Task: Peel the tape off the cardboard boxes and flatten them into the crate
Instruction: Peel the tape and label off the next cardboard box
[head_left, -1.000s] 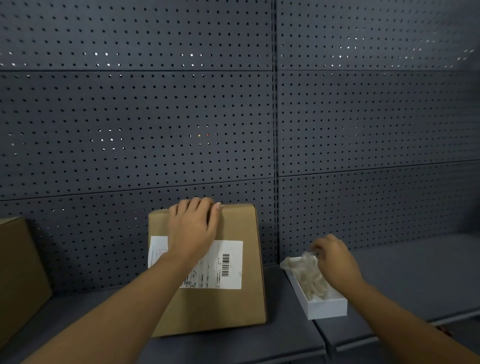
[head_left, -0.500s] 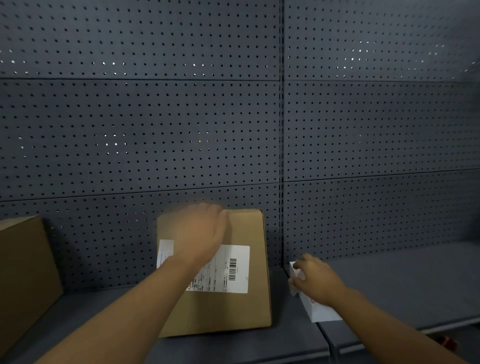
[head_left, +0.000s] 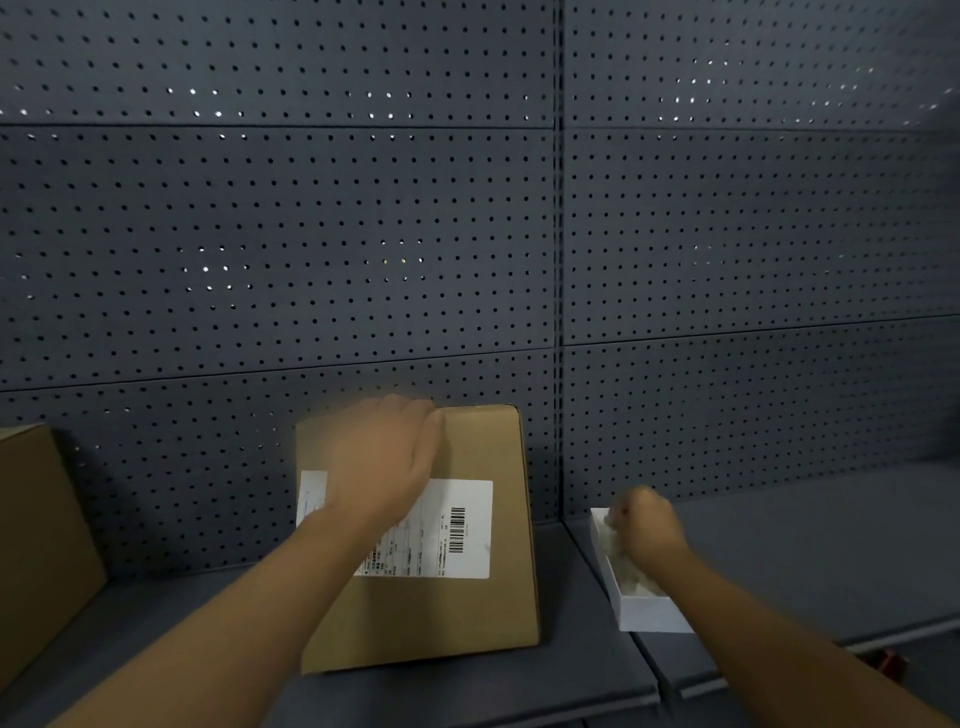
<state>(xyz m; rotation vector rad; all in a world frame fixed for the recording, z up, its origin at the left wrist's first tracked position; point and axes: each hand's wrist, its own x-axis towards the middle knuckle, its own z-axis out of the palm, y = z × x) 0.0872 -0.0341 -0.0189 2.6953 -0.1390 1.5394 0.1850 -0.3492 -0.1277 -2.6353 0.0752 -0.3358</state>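
Observation:
A brown cardboard box (head_left: 483, 608) with a white shipping label (head_left: 457, 530) stands on edge on the dark shelf, leaning towards the pegboard wall. My left hand (head_left: 384, 457) is blurred and lies over the box's top edge, fingers curled onto that edge. My right hand (head_left: 647, 525) sits over the far end of a small white tray (head_left: 649, 613) holding crumpled pale tape (head_left: 631, 574). Its fingers are curled down into the tray; what they hold is hidden. A second cardboard box (head_left: 36, 545) stands at the left edge. No crate is in view.
A dark grey pegboard wall (head_left: 519, 234) rises right behind the shelf. The grey shelf surface (head_left: 831, 545) stretches to the right of the tray. A small red object (head_left: 888, 662) shows below the shelf's front edge at lower right.
My right hand has moved from above the tray's middle down to its far end. My left hand stays on the box's top edge, now blurred with motion.

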